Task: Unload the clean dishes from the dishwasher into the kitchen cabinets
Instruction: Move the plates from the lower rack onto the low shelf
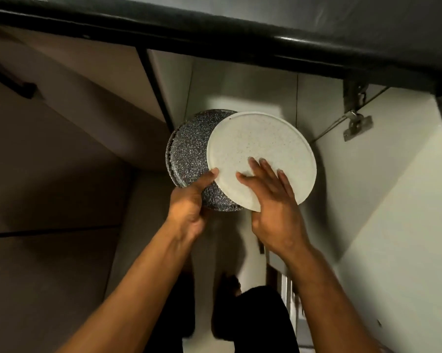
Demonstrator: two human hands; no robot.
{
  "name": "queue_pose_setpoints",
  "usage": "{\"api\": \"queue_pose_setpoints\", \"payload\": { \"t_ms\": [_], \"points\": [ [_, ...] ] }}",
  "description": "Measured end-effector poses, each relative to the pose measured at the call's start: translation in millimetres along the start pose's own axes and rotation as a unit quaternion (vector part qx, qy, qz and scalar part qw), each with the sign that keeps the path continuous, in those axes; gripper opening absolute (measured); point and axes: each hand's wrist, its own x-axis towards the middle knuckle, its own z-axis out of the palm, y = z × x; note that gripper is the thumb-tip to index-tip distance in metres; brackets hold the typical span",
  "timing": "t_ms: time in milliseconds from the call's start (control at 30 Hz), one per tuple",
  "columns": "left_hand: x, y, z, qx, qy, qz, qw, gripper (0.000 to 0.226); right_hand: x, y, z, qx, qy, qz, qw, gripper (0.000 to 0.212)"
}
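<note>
A white speckled plate (pixel 260 149) lies on top of dark speckled plates (pixel 189 149), shifted to their right. My left hand (pixel 189 207) grips the near edge of the dark plates, thumb on top. My right hand (pixel 273 205) rests on the white plate with fingers spread flat across its face, the palm at its near rim. Both arms reach forward into an open cabinet.
A black countertop edge (pixel 215 44) runs across the top. An open white cabinet door (pixel 393 200) with a metal hinge (pixel 357 123) stands to the right. A closed door with a dark handle (pixel 13 82) is at left. My dark-clothed legs (pixel 240 314) are below.
</note>
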Motion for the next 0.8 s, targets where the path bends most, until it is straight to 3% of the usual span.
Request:
{"api": "queue_pose_setpoints", "payload": {
  "t_ms": [333, 633, 800],
  "points": [
    [150, -23, 28, 0.03, -0.042, 0.081, 0.995, 0.037, 81, 114, 94, 0.009, 0.043, -0.051, 0.998, 0.079],
    [223, -3, 44, -0.002, -0.118, 0.168, 0.979, 0.029, 144, 155, 107, -0.024, 0.125, -0.084, 0.988, 0.067],
    [227, 8, 46, 0.108, -0.106, 0.249, 0.957, 0.027, 175, 165, 119, -0.083, 0.153, -0.079, 0.982, 0.061]
  ]
}}
